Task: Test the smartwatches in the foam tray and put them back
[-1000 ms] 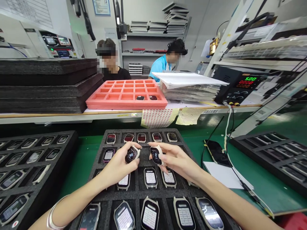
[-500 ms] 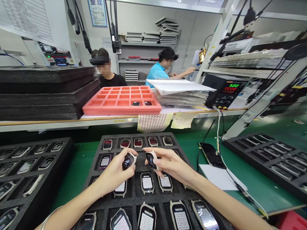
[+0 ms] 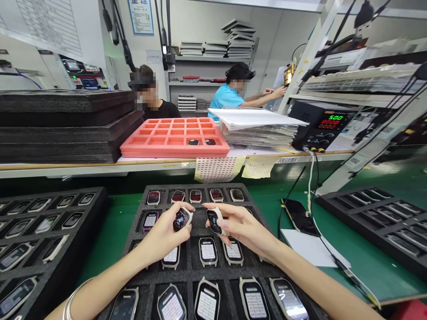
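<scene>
Above the middle of a dark foam tray (image 3: 195,278), both hands hold up strapless smartwatches with lit screens. My left hand (image 3: 166,231) is closed around one watch (image 3: 181,219), its dark face tilted to the right. My right hand (image 3: 238,222) pinches a second watch (image 3: 214,221) by its edges, the screen angled left. A small gap separates the two watches. Below them in the tray compartments lie several more watches, one with a white grid on its screen (image 3: 208,251). Another near the left edge has a purple case (image 3: 151,220). My forearms and hands hide some compartments.
Foam trays of watches flank the middle one, at left (image 3: 76,240) and right (image 3: 376,218). A phone (image 3: 300,216) and cables lie on the green mat. On the shelf are a red foam tray (image 3: 175,152), stacked black foam (image 3: 60,146) and a power supply (image 3: 320,126). Two people sit behind.
The whole view has shifted slightly, so things appear a little farther right. Both hands keep hold of their watches. The person in blue behind has raised their hands toward the brass-coloured object.
</scene>
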Action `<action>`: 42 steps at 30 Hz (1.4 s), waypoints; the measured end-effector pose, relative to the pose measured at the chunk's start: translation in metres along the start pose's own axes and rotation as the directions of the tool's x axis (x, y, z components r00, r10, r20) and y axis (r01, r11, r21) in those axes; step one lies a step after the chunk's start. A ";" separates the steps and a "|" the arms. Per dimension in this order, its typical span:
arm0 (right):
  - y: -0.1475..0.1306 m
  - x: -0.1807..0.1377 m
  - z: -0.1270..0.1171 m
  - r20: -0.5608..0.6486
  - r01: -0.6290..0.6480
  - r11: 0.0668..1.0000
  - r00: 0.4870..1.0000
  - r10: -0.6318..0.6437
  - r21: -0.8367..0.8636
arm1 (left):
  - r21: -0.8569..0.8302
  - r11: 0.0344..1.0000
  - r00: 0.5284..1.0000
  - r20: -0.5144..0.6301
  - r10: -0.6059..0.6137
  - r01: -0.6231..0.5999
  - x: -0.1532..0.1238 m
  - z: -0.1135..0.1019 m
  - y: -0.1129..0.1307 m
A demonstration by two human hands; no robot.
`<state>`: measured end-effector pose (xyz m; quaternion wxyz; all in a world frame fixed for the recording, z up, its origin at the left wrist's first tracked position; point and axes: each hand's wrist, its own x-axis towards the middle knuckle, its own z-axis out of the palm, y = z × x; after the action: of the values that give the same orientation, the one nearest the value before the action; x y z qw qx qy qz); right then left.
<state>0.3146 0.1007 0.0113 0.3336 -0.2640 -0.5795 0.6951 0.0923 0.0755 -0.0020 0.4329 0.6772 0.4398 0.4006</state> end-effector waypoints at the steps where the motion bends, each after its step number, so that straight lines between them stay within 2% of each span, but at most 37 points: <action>1: 0.000 0.000 0.000 0.002 -0.004 1.000 1.000 0.004 -0.007 | 0.001 1.000 1.000 -0.011 0.002 -0.002 0.000 0.000 0.000; 8: -0.001 -0.001 0.000 0.007 -0.006 0.999 1.000 0.007 -0.038 | 0.020 1.000 1.000 -0.029 0.004 -0.004 0.000 -0.001 -0.001; 16: -0.001 -0.001 0.000 0.034 -0.048 0.997 0.998 0.047 0.053 | -0.005 1.000 0.999 -0.032 -0.015 0.015 0.000 0.000 0.000; 19: 0.000 -0.001 -0.001 0.037 -0.074 0.992 0.997 0.071 0.101 | -0.155 0.983 0.996 0.028 -0.090 0.093 0.001 0.001 0.001; 22: 0.001 0.001 -0.002 0.030 -0.085 0.988 0.996 0.082 0.130 | -0.385 0.904 0.983 0.092 -0.161 0.184 0.003 0.003 0.002; 25: 0.003 0.004 -0.002 0.013 -0.085 0.984 0.996 0.084 0.154 | -0.560 0.802 0.978 0.087 -0.190 0.206 0.004 0.004 0.002; 27: 0.004 0.005 -0.001 0.006 -0.082 0.984 0.997 0.082 0.160 | -0.602 0.770 0.977 0.099 -0.191 0.212 0.004 0.004 0.001; 37: 0.004 0.003 -0.001 -0.022 -0.088 0.995 0.996 0.090 0.054 | -0.561 0.804 0.980 0.141 -0.143 0.198 0.003 0.003 -0.010; 42: 0.002 0.001 -0.001 -0.037 -0.092 0.995 0.995 0.091 -0.035 | -0.534 0.824 0.981 0.148 -0.127 0.187 0.002 0.004 -0.007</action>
<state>0.3148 0.1018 0.0087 0.3068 -0.3087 -0.5734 0.6941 0.0946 0.0782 -0.0091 0.6619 0.5076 0.3382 0.4357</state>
